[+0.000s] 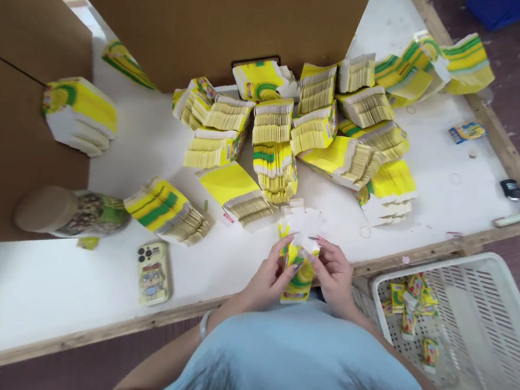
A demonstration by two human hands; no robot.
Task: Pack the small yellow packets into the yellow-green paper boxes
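Note:
Both my hands are at the table's front edge, close to my body. My left hand (269, 278) grips the left side of a yellow and green carton (299, 286), with its thumb on the front. My right hand (332, 275) holds the carton's upper right side, fingertips at its white flaps. Just beyond it lie more white-flapped pieces (299, 212). Bundles of flat yellow cartons (273, 122) lie across the table behind my hands, and one bundle (241, 192) rests nearest, to the upper left.
Large brown cardboard (218, 8) stands at the back and left. On the table (33, 292) are a phone (153, 273), a lidded jar (92, 215) and a small black object (511, 189). A white basket (492, 298) holding several small cartons (412, 303) stands at right.

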